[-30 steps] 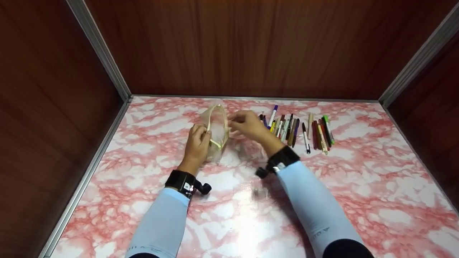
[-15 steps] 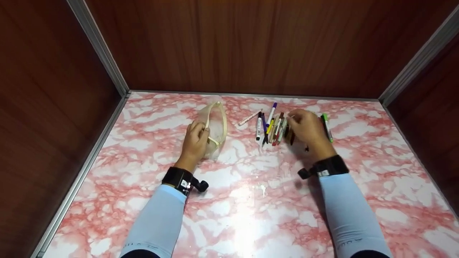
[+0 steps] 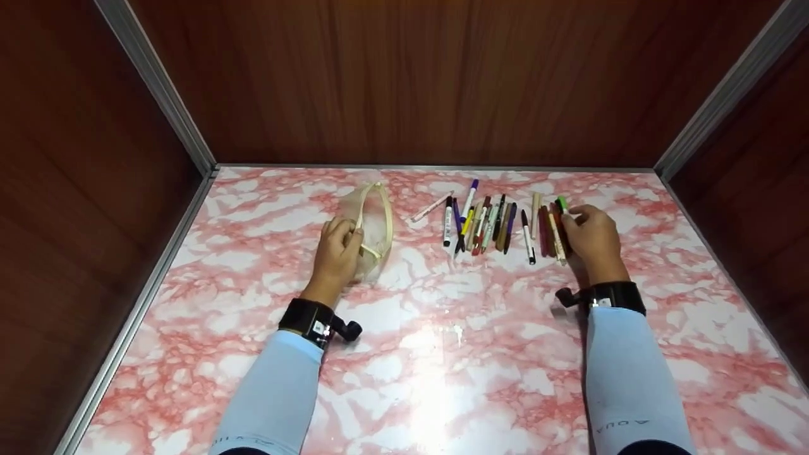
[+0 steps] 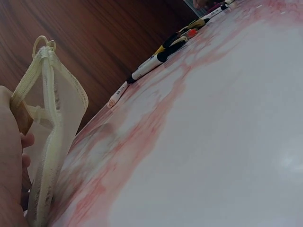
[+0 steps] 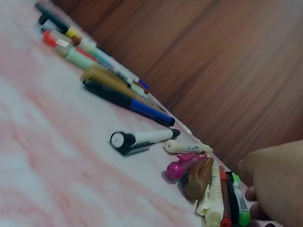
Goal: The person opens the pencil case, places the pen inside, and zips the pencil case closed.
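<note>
A pale yellow see-through mesh pouch with a zip-edged mouth stands at the left of the table, its opening spread. My left hand grips its near-left rim, and the left wrist view shows the zip edge close beside the fingers. Over on the right, my right hand is at the green-capped marker, the outermost in the row of pens. Bent fingers lie against the side of that marker in the right wrist view. Whether they pinch it is unclear, as the hand covers part of it.
Several pens and markers lie between the hands, among them a black-and-white pen, a purple-capped marker and a slanted pale pen. A wooden panel closes off the back of the marbled table.
My right hand has moved from beside the pouch, across the pens, to the right end of the row. A pale pen now lies slanted near the pouch. My left hand stays on the rim.
</note>
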`<state>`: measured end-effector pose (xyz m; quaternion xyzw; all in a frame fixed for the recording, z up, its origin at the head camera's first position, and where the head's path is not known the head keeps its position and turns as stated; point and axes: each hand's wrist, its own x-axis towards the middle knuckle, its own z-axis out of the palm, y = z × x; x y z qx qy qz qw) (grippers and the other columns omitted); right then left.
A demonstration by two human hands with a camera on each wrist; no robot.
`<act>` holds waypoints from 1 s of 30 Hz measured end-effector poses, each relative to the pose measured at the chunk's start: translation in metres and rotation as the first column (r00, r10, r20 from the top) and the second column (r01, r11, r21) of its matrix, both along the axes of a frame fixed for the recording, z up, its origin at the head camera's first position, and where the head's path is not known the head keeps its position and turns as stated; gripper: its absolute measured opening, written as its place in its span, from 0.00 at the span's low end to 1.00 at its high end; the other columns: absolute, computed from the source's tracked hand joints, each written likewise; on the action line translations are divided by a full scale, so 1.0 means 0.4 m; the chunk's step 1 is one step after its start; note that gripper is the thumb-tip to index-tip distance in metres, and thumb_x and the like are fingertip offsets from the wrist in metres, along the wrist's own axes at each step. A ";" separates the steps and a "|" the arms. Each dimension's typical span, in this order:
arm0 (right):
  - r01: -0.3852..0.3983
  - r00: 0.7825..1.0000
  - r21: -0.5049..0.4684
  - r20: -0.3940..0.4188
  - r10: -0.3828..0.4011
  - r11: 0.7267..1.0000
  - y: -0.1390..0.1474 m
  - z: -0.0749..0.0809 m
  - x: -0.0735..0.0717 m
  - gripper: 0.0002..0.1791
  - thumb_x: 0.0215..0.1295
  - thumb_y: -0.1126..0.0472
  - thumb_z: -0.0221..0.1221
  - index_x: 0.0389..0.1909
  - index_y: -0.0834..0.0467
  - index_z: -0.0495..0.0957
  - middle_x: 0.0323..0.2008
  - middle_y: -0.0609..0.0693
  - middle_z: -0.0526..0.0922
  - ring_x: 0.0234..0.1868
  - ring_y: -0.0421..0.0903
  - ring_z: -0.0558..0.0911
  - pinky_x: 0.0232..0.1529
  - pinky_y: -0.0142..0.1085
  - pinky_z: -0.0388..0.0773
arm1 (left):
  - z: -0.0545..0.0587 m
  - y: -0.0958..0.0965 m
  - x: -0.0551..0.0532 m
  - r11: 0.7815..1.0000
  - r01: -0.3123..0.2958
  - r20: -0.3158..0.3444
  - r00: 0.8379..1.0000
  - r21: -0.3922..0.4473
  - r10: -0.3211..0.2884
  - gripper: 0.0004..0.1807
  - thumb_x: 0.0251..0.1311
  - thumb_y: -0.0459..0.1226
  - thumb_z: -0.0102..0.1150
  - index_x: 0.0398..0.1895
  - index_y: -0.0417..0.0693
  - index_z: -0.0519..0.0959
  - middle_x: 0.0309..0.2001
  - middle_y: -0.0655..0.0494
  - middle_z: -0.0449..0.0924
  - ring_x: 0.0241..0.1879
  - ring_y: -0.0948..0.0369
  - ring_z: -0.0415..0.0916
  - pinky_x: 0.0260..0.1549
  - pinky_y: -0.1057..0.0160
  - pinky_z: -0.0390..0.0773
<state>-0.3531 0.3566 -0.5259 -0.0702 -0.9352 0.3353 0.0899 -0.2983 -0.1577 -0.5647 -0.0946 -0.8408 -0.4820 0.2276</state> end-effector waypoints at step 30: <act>0.005 0.983 -0.049 0.186 0.004 0.999 0.056 0.025 0.021 0.30 0.83 0.57 0.60 0.77 0.71 0.75 0.72 0.76 0.79 0.72 0.72 0.81 0.73 0.66 0.79 | 0.002 -0.006 0.003 1.000 0.001 0.025 1.000 0.031 -0.002 0.12 0.81 0.37 0.58 0.37 0.39 0.79 0.47 0.42 0.78 0.56 0.44 0.74 0.57 0.48 0.75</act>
